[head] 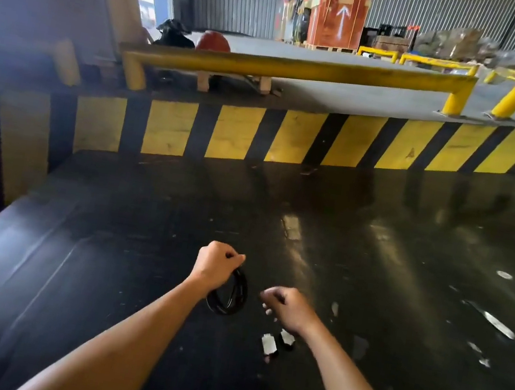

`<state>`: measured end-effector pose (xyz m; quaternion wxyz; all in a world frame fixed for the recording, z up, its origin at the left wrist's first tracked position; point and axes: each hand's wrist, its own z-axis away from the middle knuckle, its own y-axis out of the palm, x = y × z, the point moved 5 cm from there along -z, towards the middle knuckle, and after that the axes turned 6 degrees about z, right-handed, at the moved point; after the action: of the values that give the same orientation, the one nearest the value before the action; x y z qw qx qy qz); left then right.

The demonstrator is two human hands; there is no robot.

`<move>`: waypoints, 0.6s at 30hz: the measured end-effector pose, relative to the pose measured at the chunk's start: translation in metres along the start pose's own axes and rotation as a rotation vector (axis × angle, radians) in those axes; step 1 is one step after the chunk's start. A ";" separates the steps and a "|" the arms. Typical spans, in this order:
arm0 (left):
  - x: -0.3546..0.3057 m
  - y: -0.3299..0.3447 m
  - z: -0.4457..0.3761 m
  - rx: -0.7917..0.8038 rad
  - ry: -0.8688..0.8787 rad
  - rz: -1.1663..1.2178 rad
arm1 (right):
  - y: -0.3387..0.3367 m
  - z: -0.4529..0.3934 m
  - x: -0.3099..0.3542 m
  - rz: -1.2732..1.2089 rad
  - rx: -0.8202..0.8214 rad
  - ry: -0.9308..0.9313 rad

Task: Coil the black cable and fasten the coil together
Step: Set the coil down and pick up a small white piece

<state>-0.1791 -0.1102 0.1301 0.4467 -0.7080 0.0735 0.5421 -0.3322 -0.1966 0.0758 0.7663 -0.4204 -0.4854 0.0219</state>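
Two hands — left hand (217, 264) fisted on black cable (230, 295) coil, right hand (288, 306) loosely curled, empty

Single head-worn wide-angle view, looking forward and down. Forearms enter from bottom edge; dark table (370, 280) fills lower frame close up, striped barrier (292, 136) crosses mid-frame.

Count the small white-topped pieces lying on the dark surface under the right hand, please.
2. One piece lies nearer the person; the other piece lies beside it, partly under the right hand's wrist. More may be hidden.
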 end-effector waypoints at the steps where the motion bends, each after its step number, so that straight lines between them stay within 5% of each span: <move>1: 0.009 0.001 0.000 -0.001 -0.017 -0.022 | 0.006 -0.001 -0.019 0.025 0.006 0.051; 7: 0.041 0.013 0.007 0.082 -0.051 -0.211 | 0.048 -0.002 -0.086 0.281 0.063 0.206; 18: 0.055 0.011 -0.005 0.164 -0.084 -0.356 | 0.058 -0.014 -0.070 0.376 0.167 0.218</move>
<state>-0.1598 -0.0996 0.0783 0.5941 -0.6478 -0.0276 0.4760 -0.3366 -0.1983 -0.0160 0.8286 -0.4386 -0.3095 0.1588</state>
